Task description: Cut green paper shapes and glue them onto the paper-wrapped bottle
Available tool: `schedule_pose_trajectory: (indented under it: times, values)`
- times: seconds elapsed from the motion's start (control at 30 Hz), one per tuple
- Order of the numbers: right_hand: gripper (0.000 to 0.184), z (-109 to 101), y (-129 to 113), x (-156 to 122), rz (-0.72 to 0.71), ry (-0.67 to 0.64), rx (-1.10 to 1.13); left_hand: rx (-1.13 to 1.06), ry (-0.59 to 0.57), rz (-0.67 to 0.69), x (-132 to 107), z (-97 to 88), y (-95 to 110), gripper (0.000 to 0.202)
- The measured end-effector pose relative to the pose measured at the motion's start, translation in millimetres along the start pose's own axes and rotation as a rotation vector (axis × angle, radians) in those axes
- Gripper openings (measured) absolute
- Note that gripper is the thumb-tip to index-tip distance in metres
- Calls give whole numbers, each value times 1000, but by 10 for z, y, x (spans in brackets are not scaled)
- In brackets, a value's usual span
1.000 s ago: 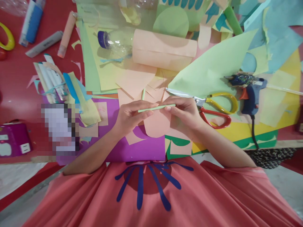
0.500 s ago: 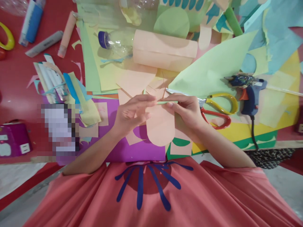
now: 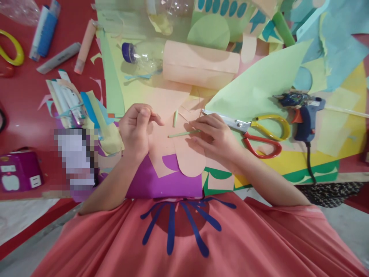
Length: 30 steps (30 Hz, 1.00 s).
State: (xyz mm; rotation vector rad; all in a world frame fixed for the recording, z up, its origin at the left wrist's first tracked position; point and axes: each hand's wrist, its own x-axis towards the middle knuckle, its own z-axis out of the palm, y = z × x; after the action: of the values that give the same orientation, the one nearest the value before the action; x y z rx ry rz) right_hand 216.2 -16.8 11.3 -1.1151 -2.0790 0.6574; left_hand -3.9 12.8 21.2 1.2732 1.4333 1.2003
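Note:
My left hand (image 3: 137,130) is raised over the left side of the paper pile, its fingers curled in and the thumb against them; whether anything small is inside is hidden. My right hand (image 3: 215,134) has its thumb and fingers around the right end of a thin green paper roll (image 3: 183,134). Beneath that hand lies a peach paper piece with a rounded end (image 3: 190,159), partly covered. A short green paper roll (image 3: 175,118) rests between the hands on peach paper. Scissors (image 3: 242,125) with yellow and red handles lie just right of my right hand, blades pointing left.
A plastic bottle (image 3: 144,54) wrapped in peach paper lies behind the hands. To the right is a blue glue gun (image 3: 305,121) with its cord. Markers (image 3: 59,57), a bundle of pens (image 3: 65,98) and a purple box (image 3: 21,169) are at left.
My left hand has let go of the green roll and drawn left, fingers curling. My right hand has lowered and shifted slightly left with the roll, uncovering the short green roll.

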Motion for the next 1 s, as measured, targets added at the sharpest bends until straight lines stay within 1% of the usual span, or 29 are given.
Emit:
schedule_pose_trajectory:
  times: [0.07,0.17,0.23,0.3,0.33,0.4,0.43,0.5,0.53,0.6,0.67,0.73,0.83,0.9,0.93,1.0]
  values:
    - [26,-4,6,-6,12,-3,-25,-8,-12,-10,-4,6,25,53]
    - [25,-8,16,-9,33,-15,-18,-74,8,-5,-9,24,54,61]
    - [23,-6,22,-11,27,-11,-3,-91,17,-18,-4,25,46,67]
    - [22,-2,29,-12,11,5,2,-66,33,-14,12,8,20,67]
    - [22,-1,32,-12,6,12,1,-49,36,9,22,-5,6,62]
    - [21,-3,35,-10,4,13,-1,-3,9,91,45,-39,-19,44]
    - [20,-6,34,-8,7,10,-2,31,-17,141,55,-57,-30,43]
    - [20,-12,30,-3,14,9,1,148,-100,223,69,-88,-54,55]
    - [20,-15,27,0,9,15,8,229,-142,252,74,-99,-71,55]
    - [19,-20,21,5,-12,39,31,391,-216,295,86,-115,-118,47]
    - [19,-23,16,9,-30,57,46,501,-261,309,105,-127,-179,40]
    - [19,-28,14,11,-23,51,49,544,-263,313,131,-142,-237,34]
    - [20,-33,12,10,4,29,48,565,-230,323,166,-169,-285,16]
    - [20,-32,12,8,5,31,45,570,-209,335,174,-177,-291,11]
    - [20,-30,13,7,0,35,46,574,-208,339,173,-175,-289,13]
    - [19,-25,16,6,-20,44,52,595,-224,343,169,-163,-279,36]
